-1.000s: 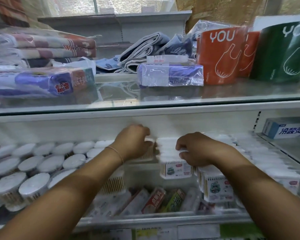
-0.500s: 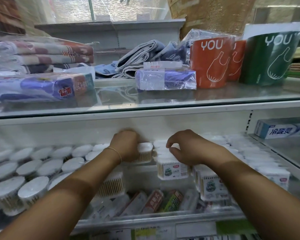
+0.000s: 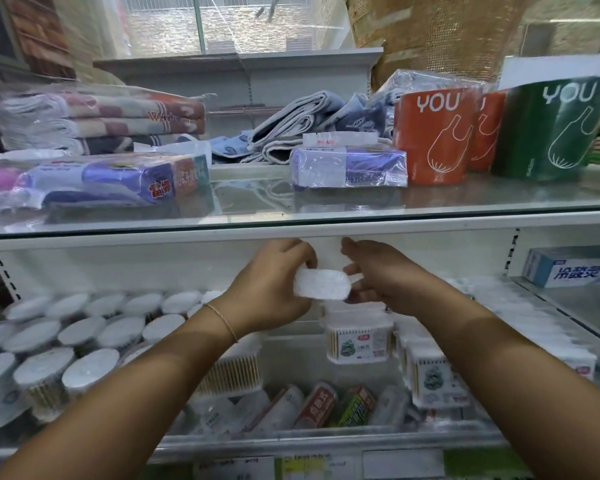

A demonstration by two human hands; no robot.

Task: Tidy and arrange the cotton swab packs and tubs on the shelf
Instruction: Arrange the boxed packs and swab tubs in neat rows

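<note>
Mid-rearrange: left hand (image 3: 271, 292) grips swab tub (image 3: 321, 285), held above the shelf (image 3: 326, 441). Right hand (image 3: 388, 278) pinches its other end, fingers curled. Next: lower it into 1 row, aligned.

On your shelf (image 3: 326, 441) the round tubs (image 3: 84, 334) stand on the left, the square packs (image 3: 359, 341) on the right, and tubes (image 3: 316, 405) lie in front. A single tub (image 3: 321, 285) is up between your left hand (image 3: 267, 289) and right hand (image 3: 385, 275), above the middle

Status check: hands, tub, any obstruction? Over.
Left hand and right hand both gripping one white swab tub. Held above the stocked tubs. Shelf edge close overhead.
</note>
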